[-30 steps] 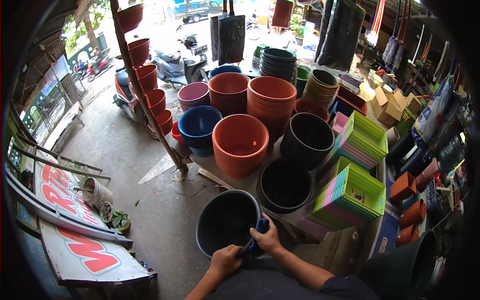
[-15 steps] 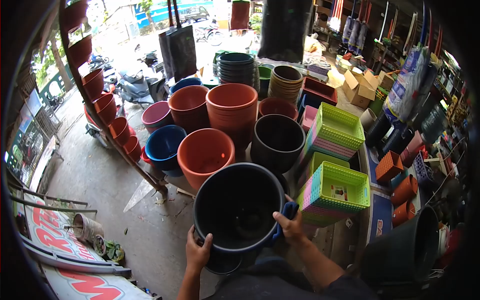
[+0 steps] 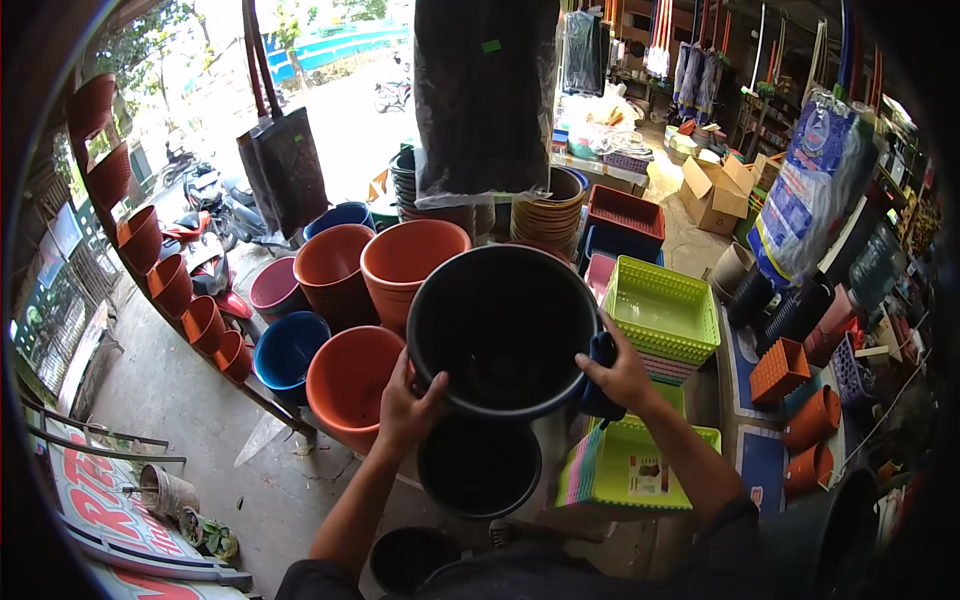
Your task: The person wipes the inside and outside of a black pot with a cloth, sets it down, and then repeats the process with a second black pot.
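A large round black pot is held up in front of me, its mouth tipped toward my view. My left hand grips its lower left rim, thumb over the edge. On the opposite side, my right hand holds the rim together with a dark blue item, perhaps a cloth. Below the held pot stands another black pot, and a smaller black one is on the floor near my feet. An orange pot stands just left of my left hand.
Stacked orange pots and a blue pot stand behind. Lime-green baskets are stacked at right. A black bag in clear plastic hangs ahead. A rack of hanging pots leans at left; a cardboard box sits far right.
Both hands have lifted the black pot upward and away from me, uncovering the black pot beneath it. The view has shifted, so the hanging bag now covers part of the stacks behind.
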The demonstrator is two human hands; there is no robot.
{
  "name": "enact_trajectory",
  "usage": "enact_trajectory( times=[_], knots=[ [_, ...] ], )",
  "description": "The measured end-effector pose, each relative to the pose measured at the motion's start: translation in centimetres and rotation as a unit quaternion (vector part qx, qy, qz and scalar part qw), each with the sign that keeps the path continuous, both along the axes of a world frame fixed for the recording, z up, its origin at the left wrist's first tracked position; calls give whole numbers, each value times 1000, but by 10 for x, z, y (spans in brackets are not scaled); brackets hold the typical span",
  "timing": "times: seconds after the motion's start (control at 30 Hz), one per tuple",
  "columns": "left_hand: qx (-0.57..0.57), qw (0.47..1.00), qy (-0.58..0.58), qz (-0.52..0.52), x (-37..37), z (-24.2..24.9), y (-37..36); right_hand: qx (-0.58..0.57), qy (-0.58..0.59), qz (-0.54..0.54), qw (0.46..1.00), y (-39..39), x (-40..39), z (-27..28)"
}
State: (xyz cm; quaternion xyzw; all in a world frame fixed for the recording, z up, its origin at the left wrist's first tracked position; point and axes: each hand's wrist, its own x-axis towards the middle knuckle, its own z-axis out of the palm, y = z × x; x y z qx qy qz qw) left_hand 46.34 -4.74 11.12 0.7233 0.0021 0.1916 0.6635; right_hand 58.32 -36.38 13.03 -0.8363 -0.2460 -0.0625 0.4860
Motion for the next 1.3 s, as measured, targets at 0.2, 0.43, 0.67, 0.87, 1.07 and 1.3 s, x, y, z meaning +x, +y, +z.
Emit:
enact_trajectory(
  times=[0.2,0.43,0.67,0.87,1.07,1.3],
  knots=[
    [7,998,47,-45,99,-34,-3,-78,32,-56,995,-8,77,-49],
    [64,995,73,-7,147,-122,0,-168,169,-79,968,-7,112,-118],
    [243,935,250,61,158,-129,-5,-192,233,-68,951,-1,133,-185],
    [298,903,301,70,162,-155,-4,-265,294,-69,916,10,126,-169],
    [309,890,331,50,164,-147,-3,-279,298,-68,910,11,126,-160],
    [209,927,290,116,134,-173,-1,-253,306,-16,918,11,113,-152]
  ],
)
